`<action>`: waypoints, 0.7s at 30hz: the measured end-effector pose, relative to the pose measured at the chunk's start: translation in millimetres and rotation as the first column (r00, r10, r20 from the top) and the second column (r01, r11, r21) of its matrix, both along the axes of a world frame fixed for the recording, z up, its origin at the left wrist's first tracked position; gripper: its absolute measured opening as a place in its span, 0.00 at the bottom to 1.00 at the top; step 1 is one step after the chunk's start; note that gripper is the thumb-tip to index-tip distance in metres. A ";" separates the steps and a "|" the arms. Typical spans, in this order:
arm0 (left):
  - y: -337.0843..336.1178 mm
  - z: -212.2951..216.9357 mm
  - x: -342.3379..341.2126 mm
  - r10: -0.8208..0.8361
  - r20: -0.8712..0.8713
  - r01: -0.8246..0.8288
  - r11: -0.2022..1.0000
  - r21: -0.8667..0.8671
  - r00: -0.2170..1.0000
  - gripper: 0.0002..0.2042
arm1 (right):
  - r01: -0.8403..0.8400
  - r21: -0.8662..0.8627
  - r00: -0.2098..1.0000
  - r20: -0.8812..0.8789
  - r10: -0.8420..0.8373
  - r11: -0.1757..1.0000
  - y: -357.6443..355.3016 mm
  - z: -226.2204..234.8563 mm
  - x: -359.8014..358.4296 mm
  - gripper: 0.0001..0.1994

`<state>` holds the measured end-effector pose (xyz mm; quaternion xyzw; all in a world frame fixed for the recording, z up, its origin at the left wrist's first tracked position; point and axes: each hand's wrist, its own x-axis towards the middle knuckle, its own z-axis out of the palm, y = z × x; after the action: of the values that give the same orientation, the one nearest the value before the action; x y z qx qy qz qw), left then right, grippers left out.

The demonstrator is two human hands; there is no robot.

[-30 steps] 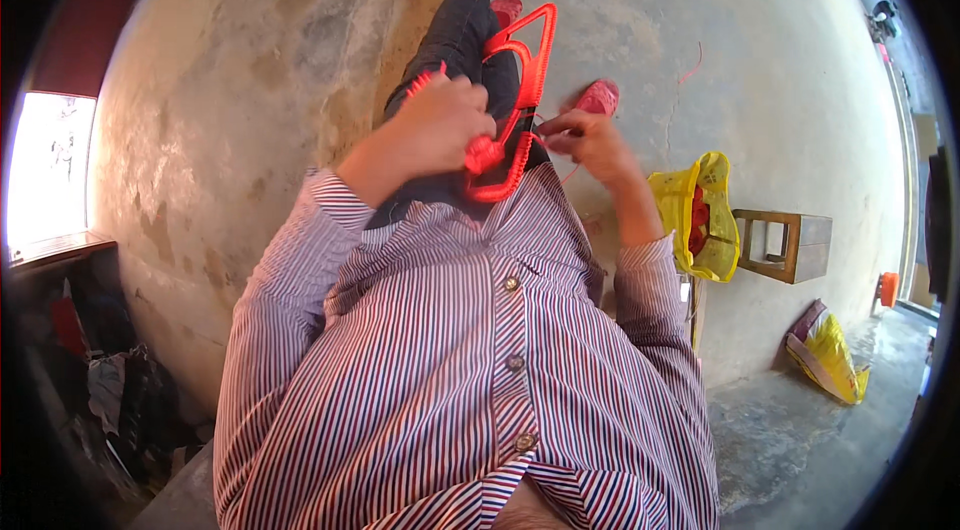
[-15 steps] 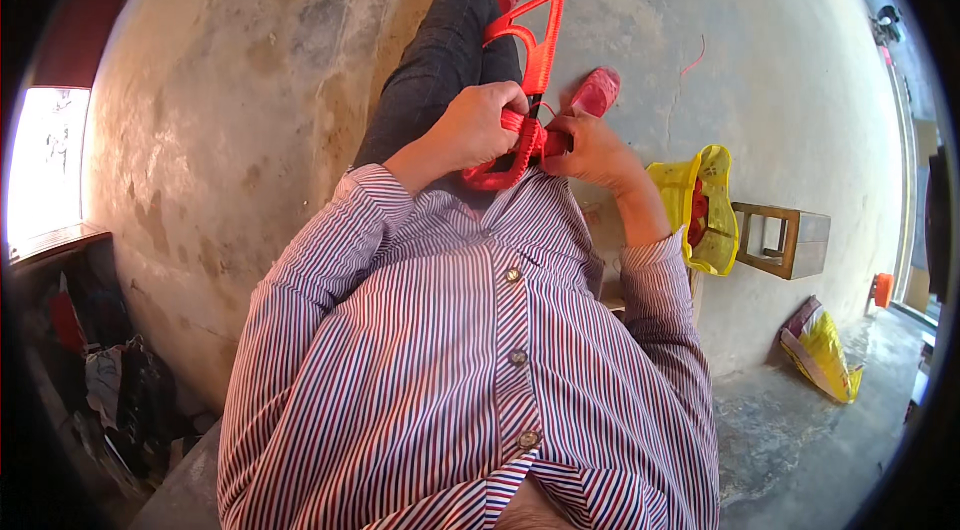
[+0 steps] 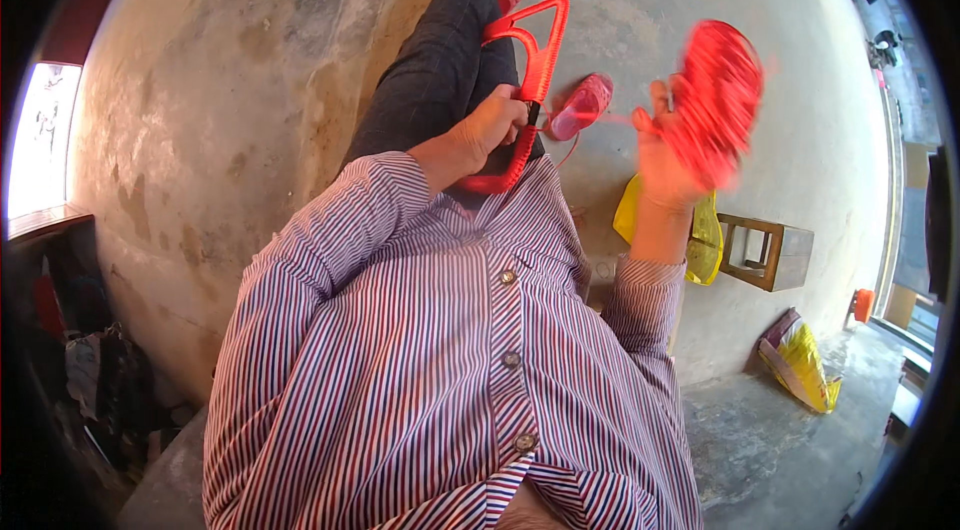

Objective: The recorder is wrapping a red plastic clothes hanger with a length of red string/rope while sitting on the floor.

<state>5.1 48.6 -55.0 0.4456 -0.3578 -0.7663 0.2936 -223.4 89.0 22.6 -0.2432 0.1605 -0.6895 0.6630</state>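
A red frame (image 3: 541,68), wrapped closely in cord, lies across my lap with a pointed loop at its far end. A short stretch of its bar shows black, just beside my left hand (image 3: 492,125), whose fingers are closed round the bar. Out to the right, raised off my lap, my right hand (image 3: 668,158) grips a thick bundle of red cord (image 3: 718,100), smeared by motion. A thin red strand runs, blurred, from this hand back toward the frame, and a loose curve of cord hangs beside the black stretch.
A pink-red clog (image 3: 582,108) lies on the concrete floor past my knees. On the right are a yellow container (image 3: 706,245), partly behind my forearm, a small wooden stool (image 3: 780,255) and a yellow sack (image 3: 802,365). Dark clutter (image 3: 110,380) fills the lower left.
My right hand has swung from the frame out to the right and up, carrying the cord bundle. My left hand stays on the frame, where more black bar now shows.
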 end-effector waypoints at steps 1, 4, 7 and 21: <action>2.5 0.1 -1.7 0.007 0.025 -0.006 0.999 -0.040 1.000 0.23 | 0.046 -0.075 0.992 -0.111 -0.054 0.996 2.0 7.2 1.3 0.28; 3.1 4.2 -3.6 0.035 0.031 -0.035 0.999 -0.011 0.999 0.23 | -0.097 -0.271 0.994 -0.068 0.081 0.958 27.2 27.2 10.2 0.18; -0.8 -1.5 0.4 0.042 0.020 -0.043 0.998 0.035 0.999 0.22 | -0.411 -0.410 0.889 0.018 0.458 0.814 53.2 72.1 36.0 0.15; 26.4 69.2 -15.4 0.115 0.264 0.139 0.620 -0.772 0.957 0.19 | -0.106 -0.625 0.987 -0.162 0.005 0.774 87.3 157.2 -11.4 0.06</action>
<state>-10.3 75.0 14.2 0.3772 -0.6973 -0.4617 0.3978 -234.8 176.3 179.7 -0.5075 -0.0373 -0.6630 0.5492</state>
